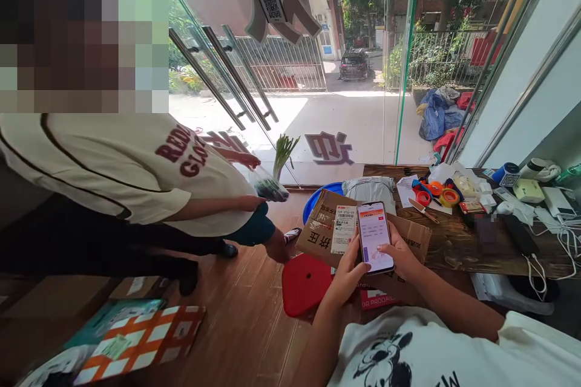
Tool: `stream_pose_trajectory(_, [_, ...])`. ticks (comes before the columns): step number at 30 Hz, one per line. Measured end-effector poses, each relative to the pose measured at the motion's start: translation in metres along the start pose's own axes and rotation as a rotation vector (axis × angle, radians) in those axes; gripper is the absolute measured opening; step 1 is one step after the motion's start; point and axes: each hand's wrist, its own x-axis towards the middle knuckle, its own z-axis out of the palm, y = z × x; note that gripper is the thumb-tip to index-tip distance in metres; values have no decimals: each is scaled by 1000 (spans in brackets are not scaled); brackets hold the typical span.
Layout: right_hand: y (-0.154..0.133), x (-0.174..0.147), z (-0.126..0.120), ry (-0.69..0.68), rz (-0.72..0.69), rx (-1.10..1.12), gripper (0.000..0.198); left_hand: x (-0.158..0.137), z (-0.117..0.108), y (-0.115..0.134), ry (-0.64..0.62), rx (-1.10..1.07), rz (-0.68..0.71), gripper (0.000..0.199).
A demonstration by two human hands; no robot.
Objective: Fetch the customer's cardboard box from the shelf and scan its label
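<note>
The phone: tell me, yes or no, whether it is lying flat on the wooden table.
No, the phone is held up in the left hand and right hand, above the cardboard box, not on the wooden table.

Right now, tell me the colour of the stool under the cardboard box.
Red: the stool shows best in the head view, beneath the cardboard box.

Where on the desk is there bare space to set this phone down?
Bare wood on the desk lies between the cardboard box and the dark cables. The back edge is crowded: tape rolls, scissors, printer. Left hand and right hand hold the phone.
</note>
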Motion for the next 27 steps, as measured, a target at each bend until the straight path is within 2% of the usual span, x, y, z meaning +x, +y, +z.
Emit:
stream_pose_trajectory(3, [1,-1,-1,-16,-50,-41,79,1,1,-1,16,-9,15,86])
stream_pose_trajectory(5, [0,-3,-1,-43,-32,-19,78,1,1,-1,33,-23,19,85])
stream_pose_trajectory(10, [-3,-4,-1,-76,-27,26,93,1,1,3,38,-57,22,80])
stream_pose_trajectory(17, [-1,-4,-3,-85,-47,-22,95,-2,0,11,38,-74,-40,74])
stream_pose_trajectory(20, [1,-4,-6,-81,-20,1,95,0,5,13,100,-101,-28,69])
stream_pose_trajectory(24, [9,-3,-11,-36,33,32,88,11,14,24,279,-174,2,70])
stream_pose_trajectory(27, [21,-3,-12,-5,77,34,83,22,21,35,383,-152,-48,67])
